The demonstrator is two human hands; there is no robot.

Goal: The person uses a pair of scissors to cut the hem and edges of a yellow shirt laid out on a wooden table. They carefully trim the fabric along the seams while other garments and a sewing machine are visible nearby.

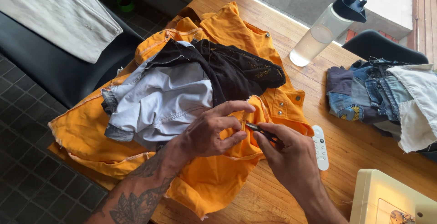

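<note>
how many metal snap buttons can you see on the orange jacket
4 on the orange jacket: one near the collar by the top edge, three clustered on the right flap. More may be hidden under the folds and garments.

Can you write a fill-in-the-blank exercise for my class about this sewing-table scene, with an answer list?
1. The left hand pinches a seam of the ______ denim jacket.
2. The right hand holds a small dark tool against that seam; beside this hand lies a white ______ control.
3. The clear plastic water bottle with the dark lid stands ______ on the wooden table.

Missing words: orange; remote; upright
</note>
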